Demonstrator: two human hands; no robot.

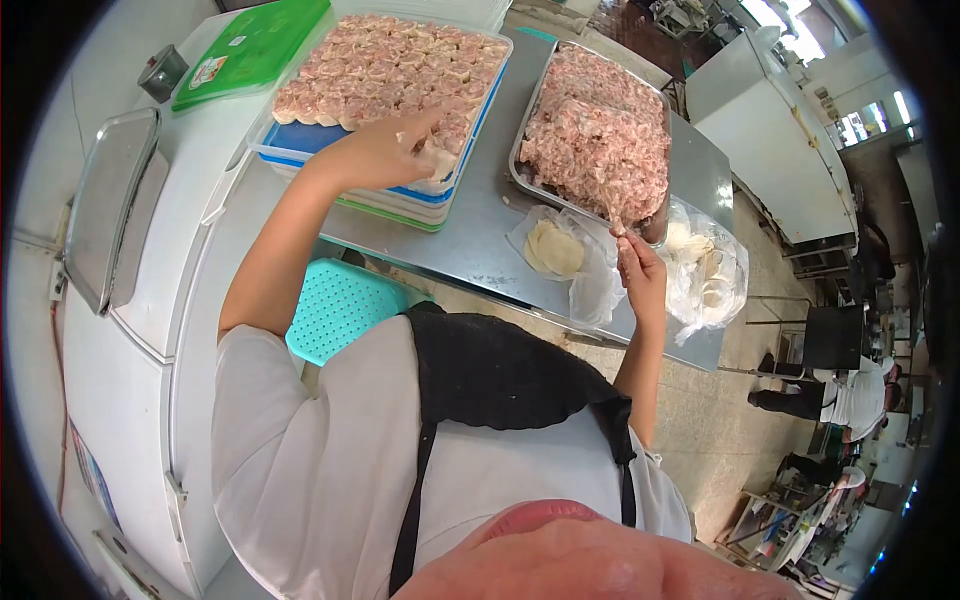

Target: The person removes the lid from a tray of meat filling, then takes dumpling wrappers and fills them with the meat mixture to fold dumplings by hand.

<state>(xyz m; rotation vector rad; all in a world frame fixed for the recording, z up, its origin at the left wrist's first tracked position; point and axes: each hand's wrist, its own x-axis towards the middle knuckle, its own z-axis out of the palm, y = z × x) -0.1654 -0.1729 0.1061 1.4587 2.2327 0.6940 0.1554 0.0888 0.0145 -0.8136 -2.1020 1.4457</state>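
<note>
My left hand (395, 150) is over the near right part of a clear container (265, 140) with rows of open-topped, meat-filled dumplings (390, 70). Its fingers are curled round a pale dumpling (437, 165) at the end of the rows. At the near edge of a metal tray (518, 165) of pinkish minced filling (595, 140), my right hand (640, 265) grips a thin, filling-smeared utensil (617, 220); its far end is hidden in the filling. Round, pale wrappers (555, 248) lie on plastic just left of my right hand.
A plastic bag (715, 275) of wrappers lies right of my right hand. Green lids (250, 50) and a metal cup (162, 73) are at the far left, above an upright metal tray (110, 200). A turquoise stool (340, 305) stands below the table. Two people are at the far right.
</note>
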